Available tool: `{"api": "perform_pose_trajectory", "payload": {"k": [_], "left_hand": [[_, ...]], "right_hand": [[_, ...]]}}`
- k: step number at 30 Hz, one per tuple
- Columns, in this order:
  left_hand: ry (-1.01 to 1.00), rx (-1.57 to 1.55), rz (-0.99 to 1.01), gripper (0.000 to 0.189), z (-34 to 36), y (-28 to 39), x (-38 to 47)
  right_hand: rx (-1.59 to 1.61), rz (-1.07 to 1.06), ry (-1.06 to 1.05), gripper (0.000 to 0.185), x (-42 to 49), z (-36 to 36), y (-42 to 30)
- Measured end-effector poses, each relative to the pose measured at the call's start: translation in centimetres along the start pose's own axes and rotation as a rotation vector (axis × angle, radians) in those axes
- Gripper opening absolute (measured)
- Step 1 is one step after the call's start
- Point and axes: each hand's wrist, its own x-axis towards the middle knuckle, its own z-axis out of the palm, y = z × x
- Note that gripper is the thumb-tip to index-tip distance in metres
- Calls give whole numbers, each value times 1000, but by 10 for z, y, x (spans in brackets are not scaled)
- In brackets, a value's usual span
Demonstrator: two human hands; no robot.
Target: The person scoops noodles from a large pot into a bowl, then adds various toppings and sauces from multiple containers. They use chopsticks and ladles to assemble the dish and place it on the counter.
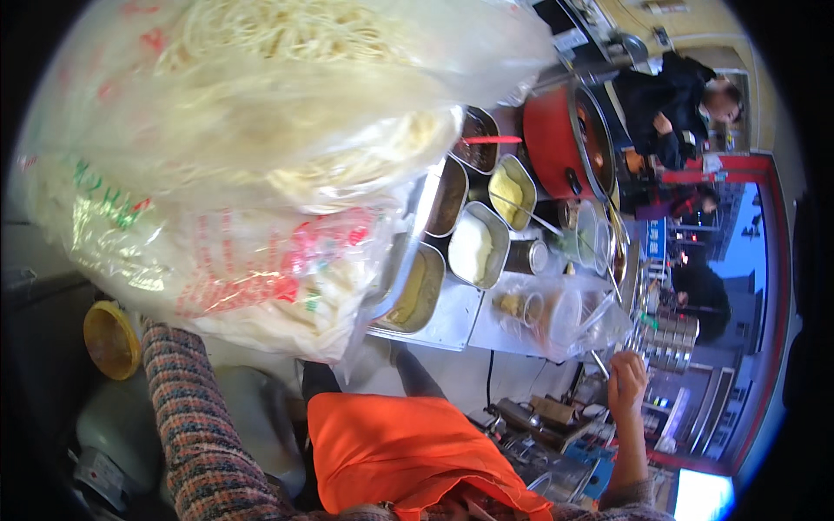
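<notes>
Large clear plastic bags of pale noodles (pixel 280 130) with red and green print fill the upper left, very near the camera. A striped knit sleeve (pixel 195 417) runs up to their lower edge; my left hand is hidden behind them. At the right my right hand (pixel 627 381) is raised, its fingers curled together with nothing visible in them, near the metal steamer baskets (pixel 671 342). Beside the bags are metal tubs, one of white powder or granules (pixel 470 247), one of yellow powder (pixel 508 192) with a spoon, and one of dark sauce (pixel 479 153) with a red handle.
A large red pot (pixel 554 140) stands past the tubs. A plastic bag of containers (pixel 560 312) lies on the counter edge. At lower left are a yellow bucket (pixel 112 340) and a gas cylinder (pixel 114 430). A person in dark clothes (pixel 651 111) stands beyond the pot; others are outside.
</notes>
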Motion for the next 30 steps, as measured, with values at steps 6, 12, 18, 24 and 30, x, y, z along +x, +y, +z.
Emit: {"api": "perform_pose_trajectory", "payload": {"k": [6,12,18,24,30], "left_hand": [[87,-111,-92,16,-6,-3,3],[428,-770,-265,16,-54,21,-100],[-273,-1351,102,21,-255,94,-381],[-853,-1636,724,8,-351,284,-504],[260,-504,855,50,-288,479,-506]], "right_hand": [[48,-52,85,16,14,8,-4],[94,40,164,13,11,-9,4],[743,-407,139,26,16,-31,-81],[919,-608,-467,23,-8,-42,-60],[1228,-354,307,3,54,-24,80]]}}
